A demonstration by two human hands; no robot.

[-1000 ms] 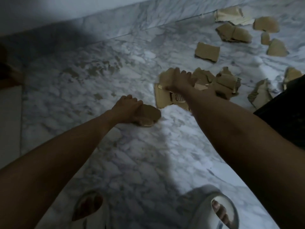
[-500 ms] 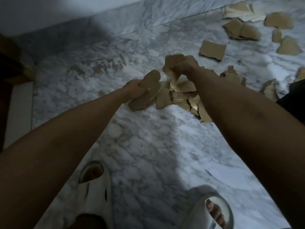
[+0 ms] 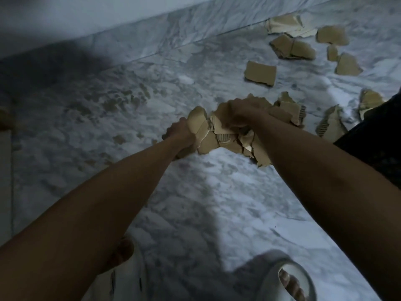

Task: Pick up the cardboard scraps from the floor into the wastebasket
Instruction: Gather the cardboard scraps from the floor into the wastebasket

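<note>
Step in hand: gather and lift. The left hand (image 3: 181, 132) grips a rounded scrap (image 3: 196, 121), fingers curled round its lower edge. The right hand (image 3: 244, 115) clamps down on the bundle (image 3: 225, 140), a wad of several torn scraps pressed between both hands, w/ loose pieces hanging under the right wrist. The bundle appears raised off the marble floor (image 3: 206, 203); contact w/ the floor can't be confirmed.

Ref. landmark: bundle.
- Just right of it: small pile (image 3: 290, 109) and corrugated piece (image 3: 329, 124), on the floor.
- Beyond it: flat rectangular piece (image 3: 260, 72).
- Farther beyond, near the skirting: approx. five more scraps (image 3: 290, 47).
- Wastebasket: not in view.

Next move, est.: carry the bundle to the wastebasket, keeping both-hand pressure so hanging pieces don't drop. Then return for the remaining scraps; task is well short of done.
</note>
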